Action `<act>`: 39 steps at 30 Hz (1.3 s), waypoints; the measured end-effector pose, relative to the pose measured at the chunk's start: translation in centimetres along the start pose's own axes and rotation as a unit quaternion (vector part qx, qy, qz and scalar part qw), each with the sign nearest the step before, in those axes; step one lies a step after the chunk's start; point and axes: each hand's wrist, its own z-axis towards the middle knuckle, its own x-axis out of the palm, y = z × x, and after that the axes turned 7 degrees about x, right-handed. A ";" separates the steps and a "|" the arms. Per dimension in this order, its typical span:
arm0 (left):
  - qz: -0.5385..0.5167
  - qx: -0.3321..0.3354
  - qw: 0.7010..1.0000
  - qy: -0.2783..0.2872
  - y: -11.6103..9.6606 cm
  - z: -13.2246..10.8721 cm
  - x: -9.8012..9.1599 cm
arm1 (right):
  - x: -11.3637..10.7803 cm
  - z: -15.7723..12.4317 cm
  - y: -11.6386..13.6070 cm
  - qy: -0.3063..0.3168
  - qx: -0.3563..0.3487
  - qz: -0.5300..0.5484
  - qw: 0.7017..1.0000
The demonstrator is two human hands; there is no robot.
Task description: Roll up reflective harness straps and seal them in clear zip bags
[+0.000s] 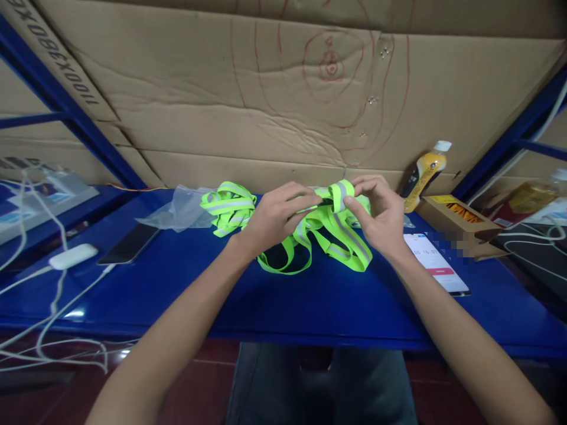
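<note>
Both my hands hold a neon-yellow reflective strap harness (330, 236) with grey stripes, a little above the blue table (283, 295). My left hand (277, 215) is closed around a bunched part of the strap. My right hand (381, 215) pinches a folded loop of the same strap between thumb and fingers. Loose loops hang down onto the table below my hands. A second bundled neon strap (229, 206) lies on the table just left of my left hand.
A clear plastic bag (179, 209) lies beside the bundle. A dark phone (128, 243), a white charger (73, 255) and white cables lie at left. A lit phone (436, 261), an open cardboard box (458, 218) and an orange drink bottle (425, 174) stand at right. Cardboard sheets form the back wall.
</note>
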 end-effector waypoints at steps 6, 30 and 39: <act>-0.073 0.008 0.996 -0.045 -0.1 -0.2 0.2 | -0.3 -0.4 -0.2 0.030 0.008 -0.011 0.999; -0.246 -0.267 0.931 0.036 -1.7 1.1 0.3 | -0.4 -2.0 -1.0 0.115 -0.276 -0.246 0.922; -0.224 -0.255 0.940 0.010 -1.7 0.5 1.3 | 1.0 -2.7 0.2 0.180 -0.249 -0.200 0.931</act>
